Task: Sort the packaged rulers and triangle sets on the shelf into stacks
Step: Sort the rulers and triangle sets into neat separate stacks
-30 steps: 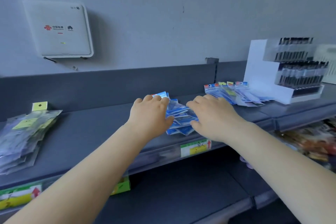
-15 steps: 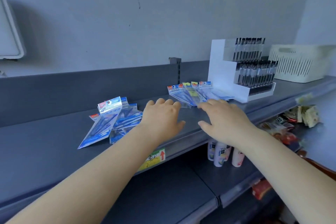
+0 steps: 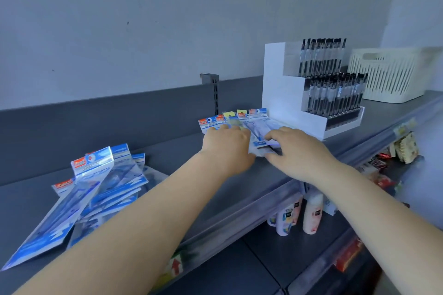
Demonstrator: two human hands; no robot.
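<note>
Several clear packets of rulers and triangle sets (image 3: 256, 118) with blue, red and yellow header cards lie fanned out on the grey shelf (image 3: 182, 151), just left of the pen display. My left hand (image 3: 226, 147) lies on top of the fan's left part, fingers bent down onto the packets. My right hand (image 3: 298, 151) holds the near ends of the right-hand packets between thumb and forefinger. Further left on the same shelf sits a loose pile of blue triangle-set packets (image 3: 96, 187), with one long packet sloping toward the front edge.
A white stepped display of black pens (image 3: 282, 93) stands right behind the fanned packets. A cream slatted basket (image 3: 386, 74) is at the far right. Bottles (image 3: 311, 215) and snack packs stand on the lower shelf. A shelf upright (image 3: 211, 88) rises at the back wall.
Both hands left the blue pile and moved right to the fanned packets by the pen display. The view swung right with them, so the blue pile now lies at the left.
</note>
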